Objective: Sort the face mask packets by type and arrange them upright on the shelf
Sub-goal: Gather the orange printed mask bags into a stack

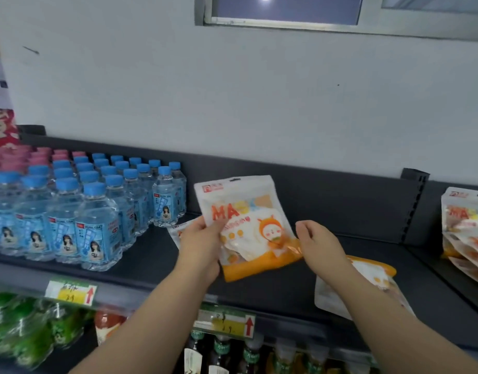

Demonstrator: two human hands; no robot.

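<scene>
So the mask packet (248,225) is up in the air over the middle of the shelf (259,295), held roughly upright and leaning a bit left, print facing the camera. The left hand (203,241) has it by the left edge, thumb pressed on the front and the other fingers curled round behind. The right hand (316,238) sits at the packet's lower right corner with fingers curled in. It looks like a pinch on that orange corner, but I honestly can't tell if it's gripping or just touching.

My read on handling: it's a thin glossy plastic pouch with soft masks inside, so light, floppy and a bit slippery. It probably won't stand on its own without something to lean on. I'd hold it by the side edges or the sealed bottom strip, not the puffy middle, and prop it against the back panel or another packet.

A second packet (332,295) lies flat near the front on the right, partly under the right forearm, and a third packet (174,232) pokes out behind the left hand. A stack of packets (464,228) leans at the far right. Water bottles (97,211) fill the left side.
</scene>
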